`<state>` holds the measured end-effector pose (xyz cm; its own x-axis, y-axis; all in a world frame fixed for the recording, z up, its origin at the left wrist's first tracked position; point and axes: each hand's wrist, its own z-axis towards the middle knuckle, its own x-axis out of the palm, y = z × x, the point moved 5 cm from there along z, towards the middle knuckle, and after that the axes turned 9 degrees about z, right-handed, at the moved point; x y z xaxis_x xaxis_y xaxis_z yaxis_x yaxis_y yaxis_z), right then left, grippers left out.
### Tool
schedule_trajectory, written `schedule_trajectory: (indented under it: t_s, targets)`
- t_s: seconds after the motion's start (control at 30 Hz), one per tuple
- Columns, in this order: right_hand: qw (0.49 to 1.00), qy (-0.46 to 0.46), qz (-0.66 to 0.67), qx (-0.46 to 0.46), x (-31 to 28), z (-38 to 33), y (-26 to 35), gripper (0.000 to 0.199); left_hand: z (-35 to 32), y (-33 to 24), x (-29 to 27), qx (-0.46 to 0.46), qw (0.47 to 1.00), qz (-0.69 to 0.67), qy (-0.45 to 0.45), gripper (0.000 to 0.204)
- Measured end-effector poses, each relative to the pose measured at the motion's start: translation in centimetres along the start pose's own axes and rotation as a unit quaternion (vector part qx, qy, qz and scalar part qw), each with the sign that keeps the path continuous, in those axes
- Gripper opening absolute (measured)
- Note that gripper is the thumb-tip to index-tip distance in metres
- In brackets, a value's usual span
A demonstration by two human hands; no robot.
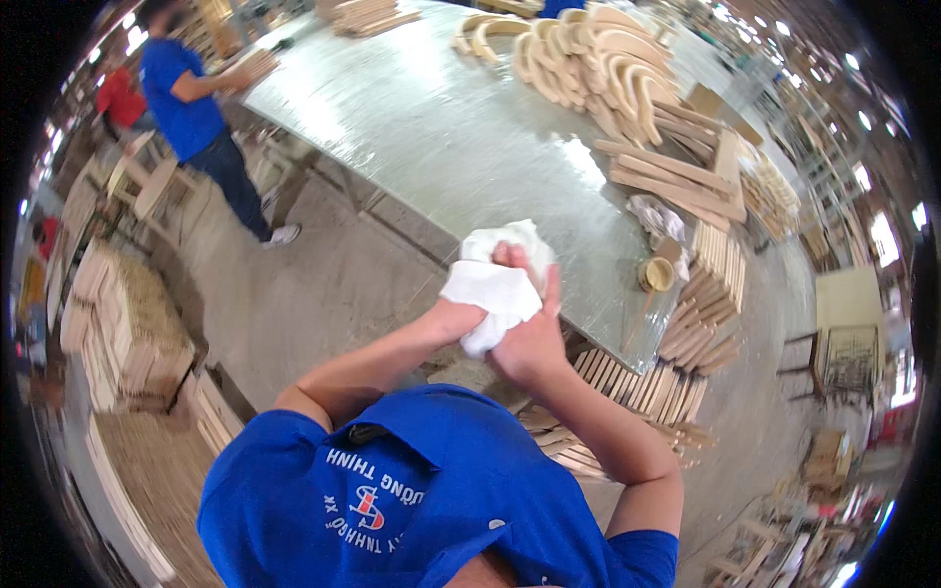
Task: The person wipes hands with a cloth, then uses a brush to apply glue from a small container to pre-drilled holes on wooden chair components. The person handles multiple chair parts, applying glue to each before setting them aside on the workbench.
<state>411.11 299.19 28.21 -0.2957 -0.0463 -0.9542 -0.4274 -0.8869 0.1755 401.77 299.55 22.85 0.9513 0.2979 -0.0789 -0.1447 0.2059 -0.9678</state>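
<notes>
A bunched white cloth (495, 294) is between my two hands, above the near edge of the metal-topped table (421, 147). My left hand (461, 318) grips it from the left, most of its fingers covered by the folds. On the other side my right hand (529, 343) is closed around the cloth, with one finger pointing up along its edge. A few fingertips show among the folds at the top; I cannot tell which hand they belong to.
Curved wooden pieces (598, 59) and straight wooden parts (676, 176) are piled on the table's far right. A crumpled rag (657, 218) and a small pot (655, 274) sit near the right edge. Wooden slats (637, 387) are stacked below. A co-worker (186, 88) stands at the far left.
</notes>
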Motion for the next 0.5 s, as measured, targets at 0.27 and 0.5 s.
schedule_trajectory:
  t_s: [0.27,0.5]
  targets:
    - [0.921,-0.092,0.377,0.014,-0.7,2.3,-5.0,0.063,8.8,3.1,-6.3,0.001,0.955,0.267,0.131,0.024]
    - [0.830,-0.159,0.505,0.178,6.4,4.8,-13.6,0.085,14.6,3.8,-3.4,0.167,0.753,0.515,0.374,0.034]
